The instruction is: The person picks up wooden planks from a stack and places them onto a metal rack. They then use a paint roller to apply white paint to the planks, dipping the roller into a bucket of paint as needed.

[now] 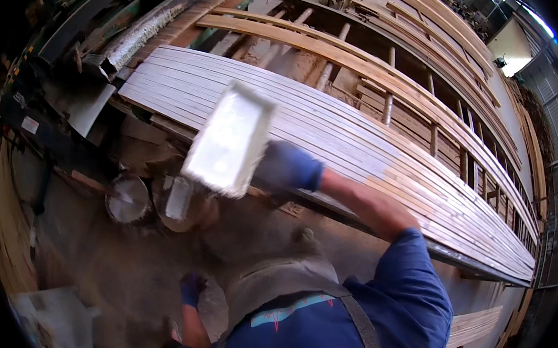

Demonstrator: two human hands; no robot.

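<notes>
My right hand [286, 166], in a blue glove, grips a wide block paint brush [228, 142] by its side. The brush's rectangular face is coated white, and its fuzzy rim is slightly blurred. It is held up over the near edge of a row of long boards [327, 128], which carry white paint on much of their length and show bare wood towards the right. My left hand [193, 288], in a dark glove, hangs low at my side, away from the boards; its fingers are too small and blurred to read.
Below the boards' near edge stand a round bucket [129, 199] with whitish contents and a second bucket [197, 213] with a white rectangular piece at it. Beyond the boards runs a rack with metal rollers [388, 109] and loose planks [295, 38]. Dark machinery [49, 122] stands at left.
</notes>
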